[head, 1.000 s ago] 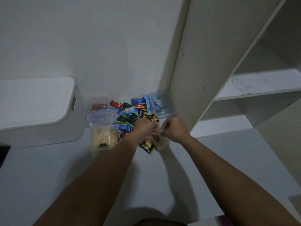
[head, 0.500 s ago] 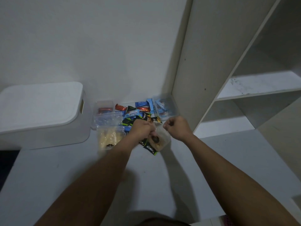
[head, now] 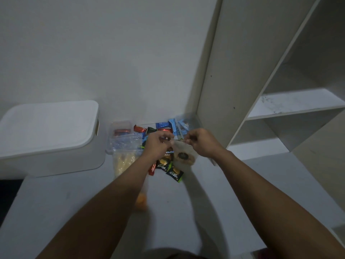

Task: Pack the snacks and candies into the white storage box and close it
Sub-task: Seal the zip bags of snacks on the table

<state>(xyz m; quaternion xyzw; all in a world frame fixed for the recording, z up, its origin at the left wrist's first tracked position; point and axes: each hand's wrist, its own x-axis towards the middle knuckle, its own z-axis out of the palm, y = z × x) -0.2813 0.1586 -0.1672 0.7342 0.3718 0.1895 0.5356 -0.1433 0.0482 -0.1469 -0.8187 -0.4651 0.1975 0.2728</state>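
A small clear bag of snacks (head: pixel 183 156) with a dark round piece inside hangs between my hands above the pile. My left hand (head: pixel 158 144) pinches its top left corner and my right hand (head: pixel 200 142) pinches the top right. Under them lies a heap of wrapped candies: black and green packets (head: pixel 174 173), blue ones (head: pixel 162 125), a red one (head: pixel 139 129). A clear zip bag with yellow snacks (head: pixel 124 160) lies left of the pile. The white storage box (head: pixel 50 139) stands at the left with its lid on.
A tall pale shelving unit (head: pixel 280 101) stands at the right, its side panel close behind the candies. A white wall rises behind. Something orange (head: pixel 141 201) shows blurred beside my left forearm. The surface is pale grey.
Both hands have lifted the small clear bag up off the pile and hold its top stretched between them. The view has shifted a little.
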